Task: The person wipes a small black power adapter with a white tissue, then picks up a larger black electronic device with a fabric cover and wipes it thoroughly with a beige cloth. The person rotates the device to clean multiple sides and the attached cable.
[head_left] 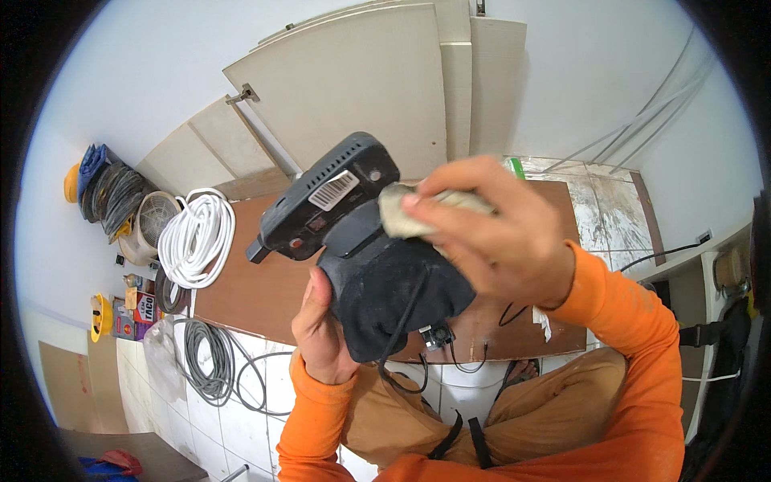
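My left hand (317,333) grips the lower left side of a piece of black headgear, its thumb pointing up along the edge. The headgear has a soft, dusty black fabric part (393,297) and a tilted black vented housing (329,197) with a barcode sticker. A black cable loops down over the fabric, and a small square electronic module (436,336) hangs by its lower edge. My right hand (506,233) pinches a crumpled beige cloth (401,215), which lies against the headgear where housing and fabric meet. The far fingers of my left hand are hidden behind the fabric.
Below the headgear stands a brown table (249,289). Coiled white hose (197,237) lies at its left end, with grey cable (210,361) on the tiled floor. Pale panels (361,88) lean on the far wall. A shelf unit (699,281) stands right.
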`<state>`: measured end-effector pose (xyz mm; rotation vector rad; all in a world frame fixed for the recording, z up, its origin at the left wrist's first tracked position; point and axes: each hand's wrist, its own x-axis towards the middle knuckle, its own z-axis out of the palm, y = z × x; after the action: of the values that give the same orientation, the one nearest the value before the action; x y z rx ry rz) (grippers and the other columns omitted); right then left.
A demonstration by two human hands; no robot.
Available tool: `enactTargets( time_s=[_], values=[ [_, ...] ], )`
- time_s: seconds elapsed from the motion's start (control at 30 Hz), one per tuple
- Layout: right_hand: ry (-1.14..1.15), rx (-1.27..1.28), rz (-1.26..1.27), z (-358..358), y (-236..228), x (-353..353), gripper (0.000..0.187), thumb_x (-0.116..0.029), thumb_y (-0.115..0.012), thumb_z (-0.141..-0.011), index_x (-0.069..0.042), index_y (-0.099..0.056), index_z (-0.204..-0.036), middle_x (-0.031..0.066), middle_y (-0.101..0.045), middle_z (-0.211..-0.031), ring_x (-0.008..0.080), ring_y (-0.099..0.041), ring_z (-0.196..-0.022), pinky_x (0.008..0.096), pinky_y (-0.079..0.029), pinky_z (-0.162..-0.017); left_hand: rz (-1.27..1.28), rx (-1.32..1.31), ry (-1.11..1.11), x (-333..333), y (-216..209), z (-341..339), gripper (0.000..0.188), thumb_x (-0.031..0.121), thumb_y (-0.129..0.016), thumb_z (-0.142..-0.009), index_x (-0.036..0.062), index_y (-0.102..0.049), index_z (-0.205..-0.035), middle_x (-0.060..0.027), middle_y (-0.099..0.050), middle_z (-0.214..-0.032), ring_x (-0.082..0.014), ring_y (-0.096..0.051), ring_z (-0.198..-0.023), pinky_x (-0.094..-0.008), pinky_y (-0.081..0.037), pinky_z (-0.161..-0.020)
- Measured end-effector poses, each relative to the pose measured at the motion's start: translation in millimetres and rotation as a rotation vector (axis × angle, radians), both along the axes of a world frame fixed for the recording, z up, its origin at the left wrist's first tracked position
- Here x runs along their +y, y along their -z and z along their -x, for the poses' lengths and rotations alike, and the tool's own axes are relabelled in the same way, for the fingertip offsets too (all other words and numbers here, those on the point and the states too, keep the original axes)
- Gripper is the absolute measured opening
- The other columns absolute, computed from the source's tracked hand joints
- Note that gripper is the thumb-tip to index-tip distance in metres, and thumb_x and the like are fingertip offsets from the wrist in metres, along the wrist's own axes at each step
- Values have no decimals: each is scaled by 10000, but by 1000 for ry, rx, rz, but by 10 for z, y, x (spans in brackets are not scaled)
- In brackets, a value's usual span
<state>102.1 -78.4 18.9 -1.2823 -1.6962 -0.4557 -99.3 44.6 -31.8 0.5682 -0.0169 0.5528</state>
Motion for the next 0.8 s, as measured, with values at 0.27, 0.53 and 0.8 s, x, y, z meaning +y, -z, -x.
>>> enactTargets(
  time_s=[0.27, 0.53, 0.8],
  values=[
    [25, -4, 70, 170, 55, 92, 371, -17, -720, -818, 13, -657, -1182, 158, -584, -1113, 338, -630, -978, 381, -533, -827, -1, -30, 8, -16, -30, -5, 641, 441, -420, -1068, -13, -336, -1513, -234, -473, -1487, -363, -519, -1343, -514, -433, -1131],
    [76, -214, 167, 75, 14, 8, 379, -22, -699, -831, -15, -663, -1209, 162, -602, -1061, 307, -621, -904, 371, -534, -763, 131, -133, 121, -1, 32, 30, 665, 476, -414, -1061, -13, -353, -1508, -230, -468, -1495, -368, -520, -1343, -524, -431, -1132],
    [65, 327, 359, -216, 85, -87, 156, -54, -646, -904, -3, -640, -1051, 106, -618, -930, 233, -653, -799, 334, -540, -722, -85, -94, -168, -116, -219, 135, 530, 383, -397, -1087, 3, -471, -1450, -202, -560, -1432, -358, -587, -1272, -525, -445, -1117]
  ],
)
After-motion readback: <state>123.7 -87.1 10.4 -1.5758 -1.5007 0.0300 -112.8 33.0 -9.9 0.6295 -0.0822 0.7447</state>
